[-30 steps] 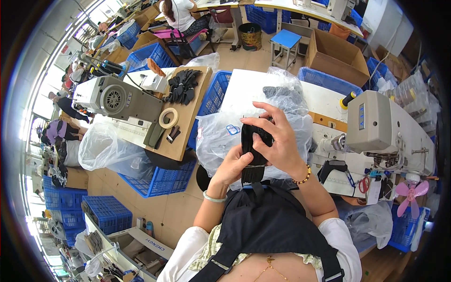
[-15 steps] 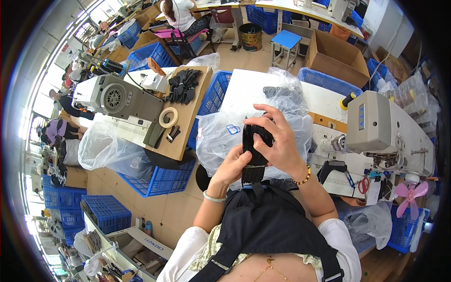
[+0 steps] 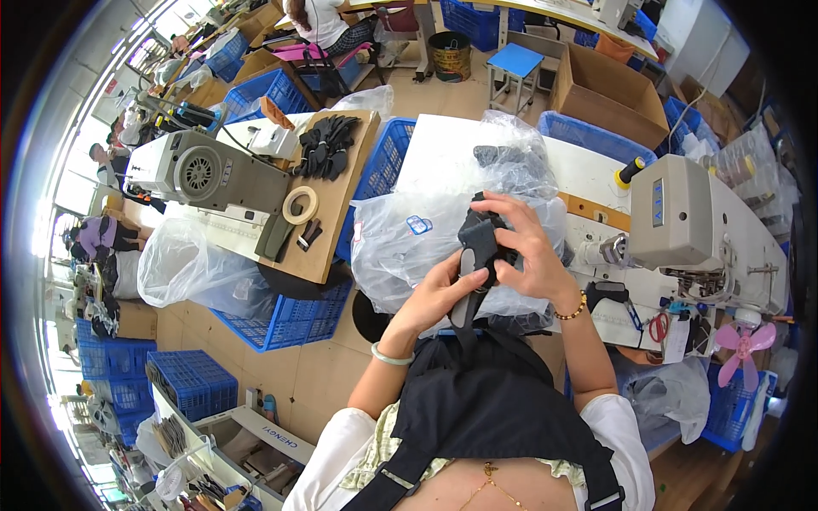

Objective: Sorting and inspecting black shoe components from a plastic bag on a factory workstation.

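Note:
Between my two hands, above a clear plastic bag (image 3: 388, 255), is a bundle of black and dark grey fabric pieces (image 3: 480, 242); their exact kind is hard to make out. My left hand (image 3: 436, 294) is closed on the bundle's lower left side, thumb laid across the grey face. From the right, my right hand (image 3: 535, 255) grips its upper and right edge with curled fingers. The lower grey end hangs down towards my black apron (image 3: 486, 400). Part of the bundle is hidden behind the right fingers.
Sewing machines stand at left (image 3: 209, 175) and right (image 3: 682, 213). Black gloves (image 3: 324, 146) and a tape roll (image 3: 300, 205) lie on a wooden board (image 3: 354, 170). Red-handled scissors (image 3: 658, 327) and a pink fan (image 3: 745, 351) are at right. Blue crates (image 3: 285, 322) flank the table.
The bundle has been turned, from a black side with a band round it to a grey face. Both hands have shifted slightly right, and the right fingers have moved to its edge.

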{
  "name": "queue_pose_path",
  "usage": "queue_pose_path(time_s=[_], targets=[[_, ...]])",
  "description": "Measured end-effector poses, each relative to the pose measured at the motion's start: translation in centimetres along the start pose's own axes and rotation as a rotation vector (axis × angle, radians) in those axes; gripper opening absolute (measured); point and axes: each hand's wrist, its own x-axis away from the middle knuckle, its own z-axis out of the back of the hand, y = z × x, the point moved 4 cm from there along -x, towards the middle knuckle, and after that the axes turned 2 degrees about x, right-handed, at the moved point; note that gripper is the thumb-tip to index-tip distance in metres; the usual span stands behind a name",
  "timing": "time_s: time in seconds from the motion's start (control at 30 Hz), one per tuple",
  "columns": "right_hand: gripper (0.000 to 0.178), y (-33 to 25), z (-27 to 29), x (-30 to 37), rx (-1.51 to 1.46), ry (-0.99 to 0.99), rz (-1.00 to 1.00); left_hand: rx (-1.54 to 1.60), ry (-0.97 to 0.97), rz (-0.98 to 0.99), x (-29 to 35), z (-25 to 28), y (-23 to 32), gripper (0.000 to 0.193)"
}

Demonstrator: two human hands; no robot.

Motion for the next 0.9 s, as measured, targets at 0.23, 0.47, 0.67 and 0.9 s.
queue_pose_path(time_s=[0.23, 0.47, 0.67, 0.9], targets=[[0.012, 0.9, -2.2, 4.3, -0.115, 0.266, -0.072, 0.359, 0.014, 0.039, -1.4, -0.8, -2.7, 0.046], [0.028, -0.6, -1.9, 7.7, 0.204, 0.361, 0.152, 0.608, 0.024, 0.302, -0.9, -3.5, -5.6, 0.033], [0.029, -0.7, -1.5, 12.4, 0.117, 0.459, -0.323, 0.304, -0.071, 0.383, -1.1, -3.8, -8.4, 0.033], [0.019, 3.7, -3.3, 19.3, -0.948, 1.092, -0.966, 0.159, -0.072, 0.486, -1.5, -6.6, -9.1, 0.043]])
